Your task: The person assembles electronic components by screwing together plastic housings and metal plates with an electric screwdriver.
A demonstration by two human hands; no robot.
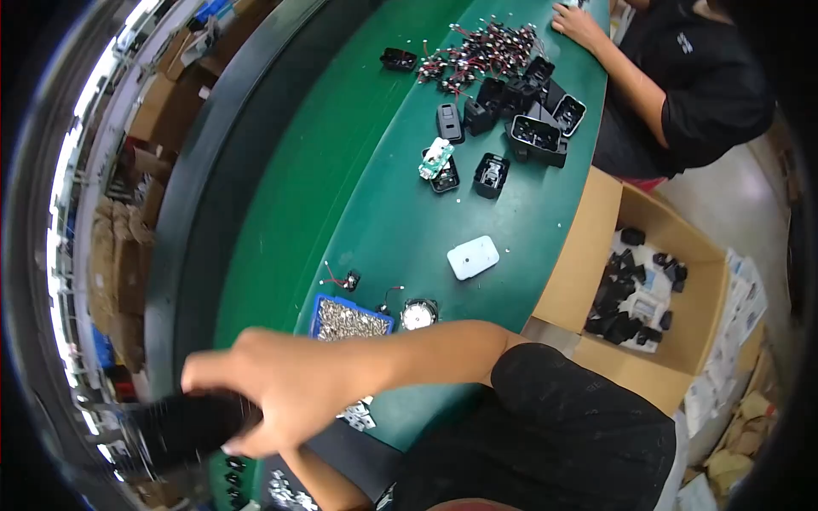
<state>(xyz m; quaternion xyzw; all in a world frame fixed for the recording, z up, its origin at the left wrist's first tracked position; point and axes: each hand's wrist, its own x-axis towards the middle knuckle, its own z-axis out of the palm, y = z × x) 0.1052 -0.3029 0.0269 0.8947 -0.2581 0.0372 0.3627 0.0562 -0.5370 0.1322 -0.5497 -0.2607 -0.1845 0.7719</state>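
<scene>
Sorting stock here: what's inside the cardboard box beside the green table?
The cardboard box holds a loose heap of small black plastic parts and a pale sheet. Whatever lies under them is covered.

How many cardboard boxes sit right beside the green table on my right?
1. The open cardboard box stands against the green table edge on the right, holding black parts. Stacked cartons far left are separate; others may be hidden.

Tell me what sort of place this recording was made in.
Most likely a small electronics assembly workshop. A long green worktable carries a heap of black plastic housings with wired parts, a blue tray of small metal parts sits near the right hand, and a cardboard box holds more black parts.
</scene>
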